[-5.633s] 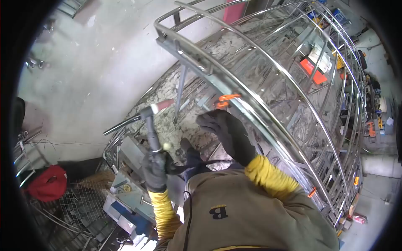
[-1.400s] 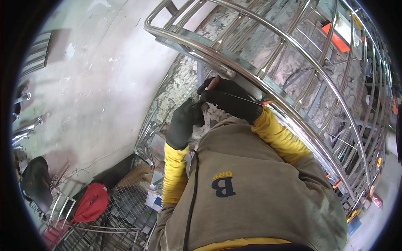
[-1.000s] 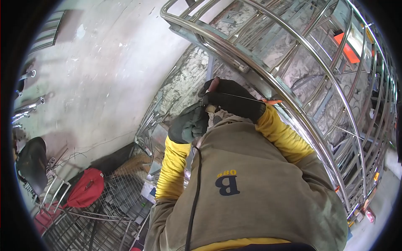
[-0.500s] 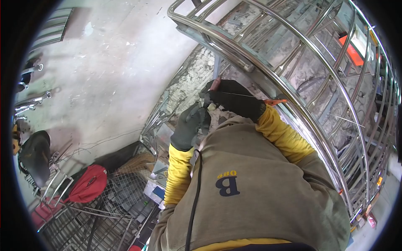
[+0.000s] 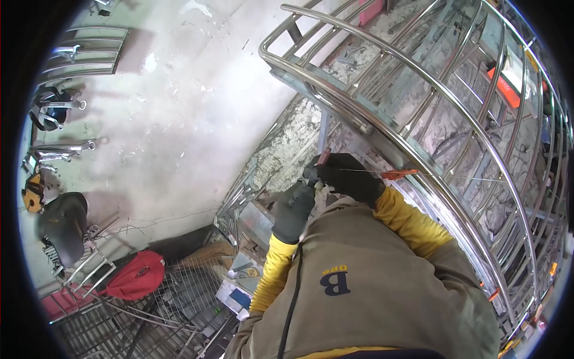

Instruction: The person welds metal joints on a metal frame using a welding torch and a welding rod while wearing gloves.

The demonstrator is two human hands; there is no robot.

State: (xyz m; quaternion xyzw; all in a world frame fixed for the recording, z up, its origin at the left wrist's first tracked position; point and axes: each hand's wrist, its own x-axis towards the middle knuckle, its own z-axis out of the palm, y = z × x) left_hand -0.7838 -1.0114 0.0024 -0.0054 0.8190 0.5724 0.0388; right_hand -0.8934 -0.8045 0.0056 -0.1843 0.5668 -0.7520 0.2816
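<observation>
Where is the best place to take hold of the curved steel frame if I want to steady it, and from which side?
I would grip the rounded corner of the steel frame, coming from the pale wall side. There the bare tube bends outward past the crossbars, so fingers can probably wrap around it, away from the orange clamp.

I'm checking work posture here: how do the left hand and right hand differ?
The left hand points away from the body, while the right hand reaches across toward the left. A thin rod runs across the right hand; none crosses the left hand. Both wear dark gloves, with yellow sleeves.
</observation>
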